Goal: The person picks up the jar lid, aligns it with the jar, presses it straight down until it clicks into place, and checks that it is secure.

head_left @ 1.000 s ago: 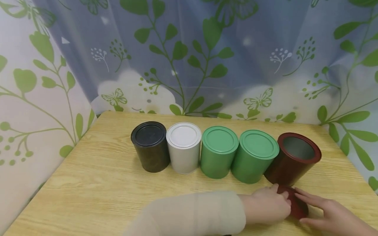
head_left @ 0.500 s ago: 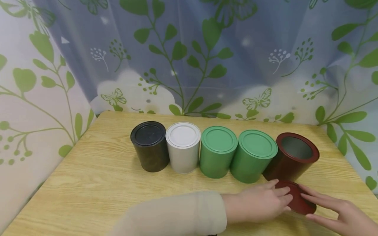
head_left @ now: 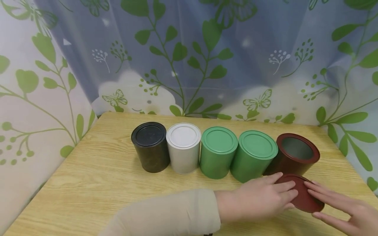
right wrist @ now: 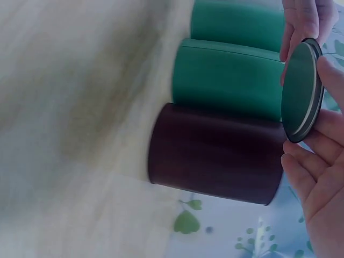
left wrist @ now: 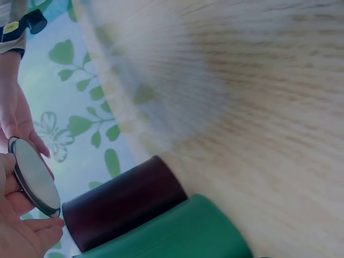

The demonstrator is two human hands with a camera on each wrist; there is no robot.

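A dark red round lid (head_left: 307, 196) is held between both hands, tilted, just in front of the open dark red can (head_left: 280, 165). My left hand (head_left: 262, 196) grips its left side, with fingers across the top. At the opposite edge, my right hand (head_left: 345, 203) pinches it between fingers and thumb. The pale metallic underside of the lid (left wrist: 36, 172) shows in the left wrist view, raised off the table near the level of the can's mouth. From the right wrist, the lid (right wrist: 301, 91) appears beside the end of the dark red can (right wrist: 215, 156).
Left of the dark red can stand a green can (head_left: 251, 167), another green can (head_left: 217, 164), a white can (head_left: 183, 157) and a black can (head_left: 152, 155), all lidded in a close row. The wooden table (head_left: 88, 183) meets a leaf-patterned curtain (head_left: 189, 59) behind.
Both hands have moved the lid rightward and up, closer to the dark red can, and its face now shows more between the hands. The cans have stayed in place.
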